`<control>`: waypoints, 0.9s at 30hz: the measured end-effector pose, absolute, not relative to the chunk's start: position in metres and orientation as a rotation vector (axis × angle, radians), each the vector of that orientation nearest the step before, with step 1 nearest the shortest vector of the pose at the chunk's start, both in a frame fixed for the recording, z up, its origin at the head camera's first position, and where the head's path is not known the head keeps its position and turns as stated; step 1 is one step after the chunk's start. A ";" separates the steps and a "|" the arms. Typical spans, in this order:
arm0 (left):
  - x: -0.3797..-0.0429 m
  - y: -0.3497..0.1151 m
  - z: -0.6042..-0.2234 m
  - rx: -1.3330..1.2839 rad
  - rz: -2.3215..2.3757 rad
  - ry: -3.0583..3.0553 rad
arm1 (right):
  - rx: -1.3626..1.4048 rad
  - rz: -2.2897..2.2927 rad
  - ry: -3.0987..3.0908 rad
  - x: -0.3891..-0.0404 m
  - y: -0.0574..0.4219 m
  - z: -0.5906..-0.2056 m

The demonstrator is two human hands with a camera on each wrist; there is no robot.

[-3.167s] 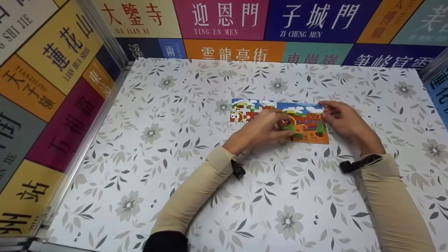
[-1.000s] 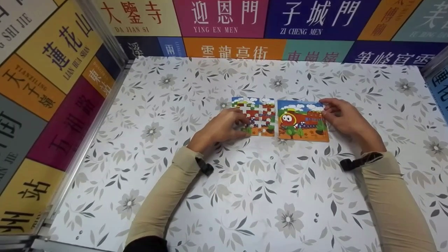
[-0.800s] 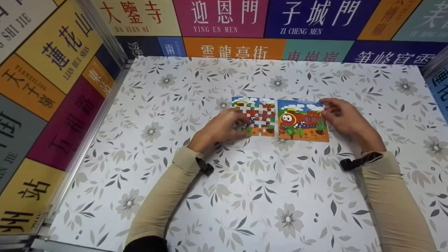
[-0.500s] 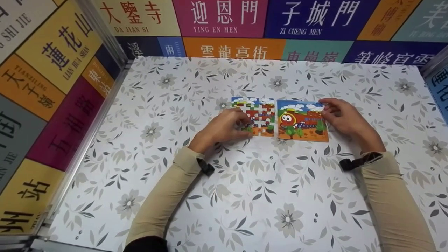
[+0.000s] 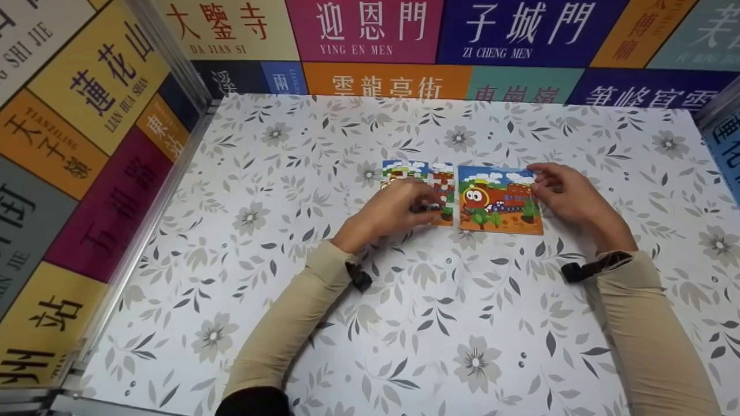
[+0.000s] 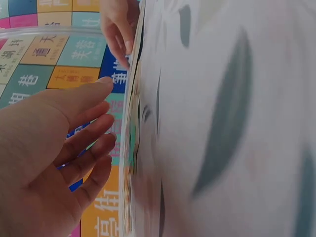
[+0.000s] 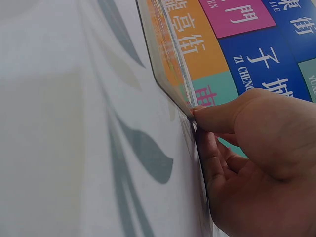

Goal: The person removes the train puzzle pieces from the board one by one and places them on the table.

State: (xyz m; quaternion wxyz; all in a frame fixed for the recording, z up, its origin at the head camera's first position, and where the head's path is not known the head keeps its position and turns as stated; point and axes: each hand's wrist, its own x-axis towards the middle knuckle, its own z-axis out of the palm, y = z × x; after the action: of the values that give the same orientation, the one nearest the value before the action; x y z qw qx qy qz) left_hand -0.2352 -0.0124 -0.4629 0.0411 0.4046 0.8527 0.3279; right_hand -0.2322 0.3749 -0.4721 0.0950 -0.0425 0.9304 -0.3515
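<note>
Loose jigsaw pieces (image 5: 444,181) with a cartoon train scene lie in a small square layout, with gaps between some of them. Over their lower left part is my left hand (image 5: 393,211), fingers loosely bent. In the left wrist view, a gap shows between the left hand's thumb and fingers, and nothing is held. To the right of the pieces, a square picture board (image 5: 498,199) shows a red train, clouds and trees. My right hand (image 5: 569,190) pinches the board's upper right corner between thumb and index finger, as the right wrist view also shows.
Both items lie on a table (image 5: 358,323) with a grey floral cover. Panels (image 5: 370,32) with large coloured Chinese lettering stand along the back and left edges. Black straps (image 5: 584,270) circle both wrists over beige sleeves.
From over the picture board, my left hand moved left to the loose pieces, paused, then shifted slightly right across them. My right hand stays at the board's corner.
</note>
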 end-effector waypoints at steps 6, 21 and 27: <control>-0.236 0.004 -0.465 1.289 0.998 2.588 | -0.102 -1.039 2.729 -0.234 0.375 -0.471; -0.229 0.050 -0.461 1.219 0.862 2.578 | -0.087 -1.052 2.715 -0.232 0.374 -0.471; -0.226 0.065 -0.461 1.120 0.819 2.621 | -0.108 -1.044 2.720 -0.233 0.375 -0.471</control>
State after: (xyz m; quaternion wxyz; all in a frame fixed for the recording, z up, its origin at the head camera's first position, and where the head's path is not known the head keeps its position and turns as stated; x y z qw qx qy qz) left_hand -0.2257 0.0648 -0.4605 0.0877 0.3762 0.8804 0.2751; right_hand -0.2333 0.3752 -0.4712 0.1127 -0.0368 0.9269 -0.3560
